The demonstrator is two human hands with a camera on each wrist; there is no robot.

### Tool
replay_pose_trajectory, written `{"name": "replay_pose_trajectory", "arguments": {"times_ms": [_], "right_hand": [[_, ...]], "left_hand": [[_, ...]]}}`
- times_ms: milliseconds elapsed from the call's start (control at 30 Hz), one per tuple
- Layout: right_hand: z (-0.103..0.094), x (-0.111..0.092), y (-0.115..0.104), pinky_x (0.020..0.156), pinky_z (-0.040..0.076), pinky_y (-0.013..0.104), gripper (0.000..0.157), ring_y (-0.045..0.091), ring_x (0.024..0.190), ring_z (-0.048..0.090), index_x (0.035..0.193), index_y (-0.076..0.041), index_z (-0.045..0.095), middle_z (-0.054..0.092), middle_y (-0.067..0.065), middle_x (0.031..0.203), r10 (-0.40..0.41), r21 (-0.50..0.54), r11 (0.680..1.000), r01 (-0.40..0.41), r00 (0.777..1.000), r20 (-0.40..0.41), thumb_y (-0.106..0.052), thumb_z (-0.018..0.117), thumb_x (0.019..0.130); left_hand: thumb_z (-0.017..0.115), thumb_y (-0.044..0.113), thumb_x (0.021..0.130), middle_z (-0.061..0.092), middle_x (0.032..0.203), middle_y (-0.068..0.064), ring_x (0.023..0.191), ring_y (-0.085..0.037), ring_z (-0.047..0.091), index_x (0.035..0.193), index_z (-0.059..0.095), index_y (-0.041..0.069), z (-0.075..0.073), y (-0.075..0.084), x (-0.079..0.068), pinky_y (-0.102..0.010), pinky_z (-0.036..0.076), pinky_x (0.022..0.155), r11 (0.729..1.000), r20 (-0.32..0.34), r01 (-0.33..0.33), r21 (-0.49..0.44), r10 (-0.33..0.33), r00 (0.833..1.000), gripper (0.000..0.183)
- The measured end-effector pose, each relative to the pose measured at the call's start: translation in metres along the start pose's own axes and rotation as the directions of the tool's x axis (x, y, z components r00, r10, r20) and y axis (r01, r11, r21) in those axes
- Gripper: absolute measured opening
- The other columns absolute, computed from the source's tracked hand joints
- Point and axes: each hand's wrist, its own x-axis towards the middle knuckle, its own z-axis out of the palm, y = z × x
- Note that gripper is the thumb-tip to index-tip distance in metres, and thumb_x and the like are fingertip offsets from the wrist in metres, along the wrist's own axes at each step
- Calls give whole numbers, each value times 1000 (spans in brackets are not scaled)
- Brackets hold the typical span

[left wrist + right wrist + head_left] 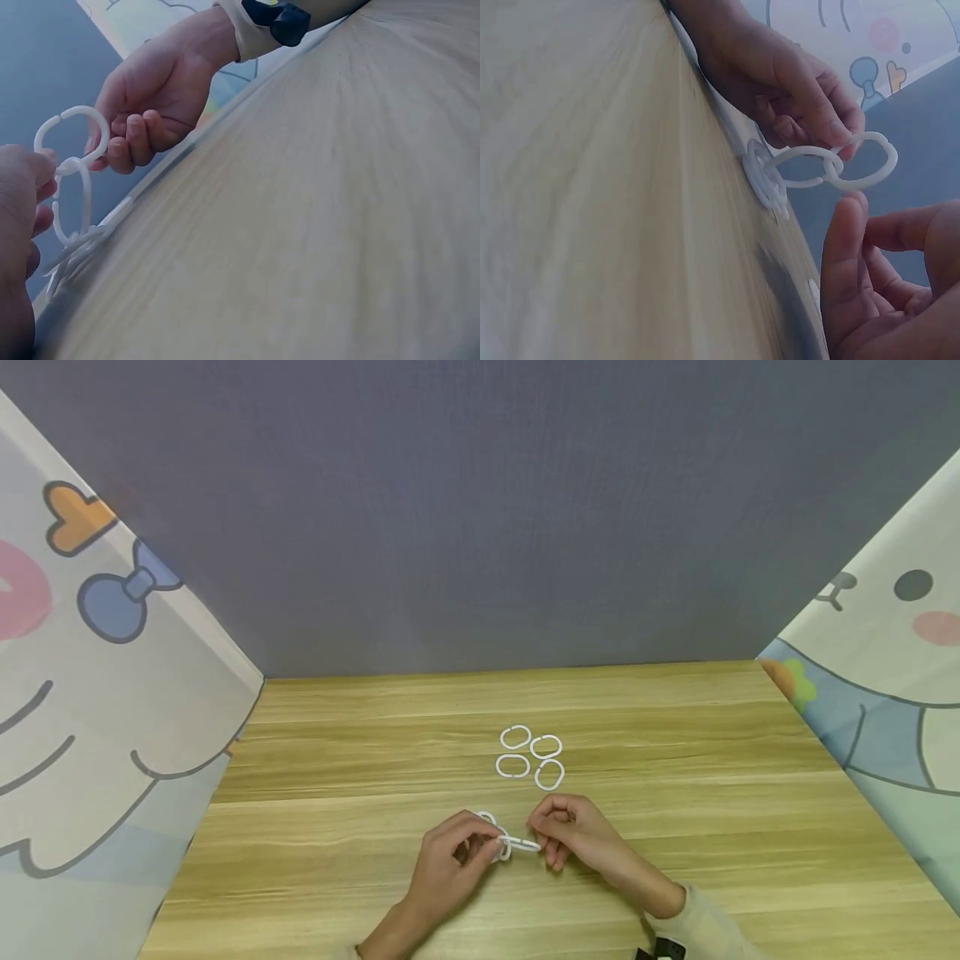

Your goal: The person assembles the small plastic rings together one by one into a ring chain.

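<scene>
My left hand [453, 852] pinches a white oval plastic link [528, 847] between thumb and forefinger, just above the table. Each link has a small gap in its loop. Through the held link passes a second link [86, 199], and more joined white links [759, 184] trail down to the tabletop below. Just right of the held link is my right hand [573, 835], its fingers loosely bent with nothing gripped. Its fingertips are close to the link's free end; whether they touch it I cannot tell.
Several loose white links [512, 756] lie in a group on the wooden table [337, 760], beyond my hands. A grey panel [480, 527] stands at the back edge. Cartoon-printed panels [172, 710] flank the table on both sides.
</scene>
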Motion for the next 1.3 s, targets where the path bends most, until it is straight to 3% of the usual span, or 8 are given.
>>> {"name": "replay_pose_trajectory", "arguments": {"times_ms": [100,467,667,833,933,1133,1300], "right_hand": [[-4,1,-1,56,59,22,29,8,61,66,113,20,63,69,9,81,-11,-38,999,9,999,-45,-9,65,111],[-13,12,-2,52,58,26,17,12,59,63,110,12,66,68,15,82,-59,-155,988,22,970,-237,-4,72,106],[-16,18,0,49,58,27,13,14,56,63,110,9,68,68,15,80,-88,-194,981,23,937,-337,0,75,103],[-18,23,2,45,54,25,14,15,53,62,110,4,70,69,11,78,-140,-287,958,20,904,-405,1,80,100],[-20,26,4,45,51,23,18,12,52,61,110,3,71,70,7,76,-207,-376,926,35,880,-427,3,83,96],[-26,31,10,53,47,21,26,3,60,56,109,0,74,68,-2,74,-373,-604,796,35,814,-445,0,91,89],[-30,34,13,54,45,22,25,3,59,54,108,-2,76,65,-5,72,-371,-658,753,-8,821,-434,0,92,89]], "left_hand": [[86,1,94,76,90,3,71,0,57,103,80,18,2,2,0,-16,46,50,999,-23,54,-5,-55,998,21],[88,-3,90,76,84,2,66,0,57,100,80,15,7,0,3,-14,42,49,998,-72,58,-2,-58,996,22],[89,-2,90,76,84,2,66,-1,58,100,80,15,9,-1,5,-15,43,50,998,-72,57,9,-56,996,22],[88,0,92,75,83,3,68,0,58,100,80,17,9,-2,6,-18,46,50,997,-60,77,10,-77,995,20],[87,1,93,75,83,3,68,0,58,100,80,17,10,-3,7,-19,47,51,996,-53,84,8,-83,995,18],[87,1,94,75,83,3,68,0,58,99,80,16,10,-3,7,-19,46,51,996,-45,94,4,-94,995,18],[87,1,94,75,83,4,68,0,57,99,80,16,9,-2,7,-19,46,51,995,-41,98,5,-98,994,18]]}}
